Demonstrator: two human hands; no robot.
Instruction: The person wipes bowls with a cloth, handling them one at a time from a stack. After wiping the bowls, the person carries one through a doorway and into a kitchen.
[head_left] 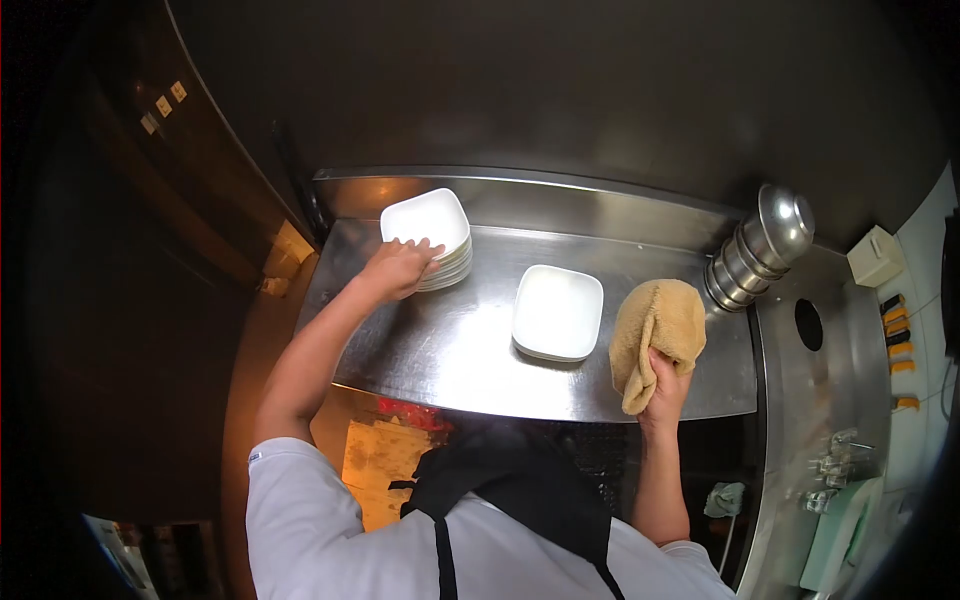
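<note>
In the head view my left hand (398, 268) is at a tall stack of white square bowls (447, 272). Its fingers curl over the near rim of the top white bowl (425, 217); the thumb is hidden. A shorter pile of similar bowls (558, 310) stands at the middle of the steel counter, between my two hands. On the right, my right hand (664, 388) grips a tan cloth (657, 330), which is bunched up and covers most of the fingers. The cloth is held apart from the shorter pile.
The steel counter (450, 365) has a raised back ledge. Nested metal bowls (765, 240) lean at its back right. A further steel surface with a round dark hole (809, 325) lies to the right. Knives with orange and black handles (900, 350) hang on the right wall.
</note>
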